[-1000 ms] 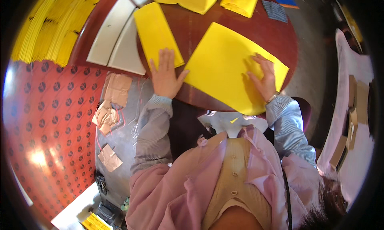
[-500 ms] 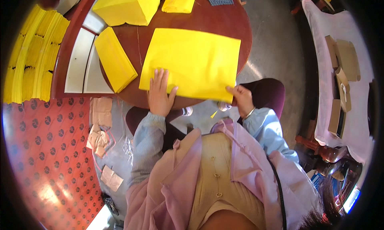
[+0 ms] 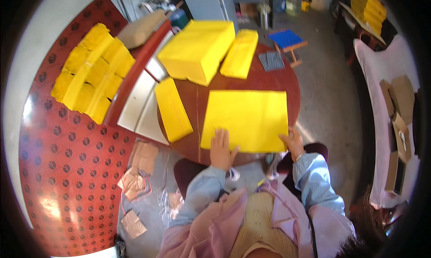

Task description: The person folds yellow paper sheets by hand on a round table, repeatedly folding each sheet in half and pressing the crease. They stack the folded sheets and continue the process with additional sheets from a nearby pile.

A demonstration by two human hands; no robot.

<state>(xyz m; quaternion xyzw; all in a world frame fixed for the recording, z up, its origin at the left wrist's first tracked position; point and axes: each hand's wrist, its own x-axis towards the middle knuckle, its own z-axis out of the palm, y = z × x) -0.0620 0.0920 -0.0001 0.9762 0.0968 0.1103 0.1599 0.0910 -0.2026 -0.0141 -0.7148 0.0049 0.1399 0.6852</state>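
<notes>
A wide, flat yellow rectangular sheet [image 3: 246,116] lies on the round dark red table [image 3: 197,94], its near edge reaching the table's front; I cannot tell whether it is paper or cloth, or one layer or several. My left hand [image 3: 221,151] rests open on its near left corner, fingers stretched out. At the near right corner, my right hand [image 3: 294,142] is closed on the sheet's edge, thumb on top. A narrow folded yellow bundle [image 3: 174,110] lies to the left. Behind are a big yellow block-shaped stack [image 3: 197,49] and another narrow yellow bundle [image 3: 240,54].
A grey patterned cloth [image 3: 271,60] lies at the table's far right, near a blue-topped stool [image 3: 286,39]. Stacked yellow pieces [image 3: 92,74] sit on a red patterned surface [image 3: 67,168] at left. Cardboard boxes [image 3: 399,123] stand on a pink-covered surface at right. Brown paper pieces [image 3: 134,224] litter the floor.
The view has tilted up and shifted, showing more of the room beyond the table. Both hands keep about the same places on the sheet.
</notes>
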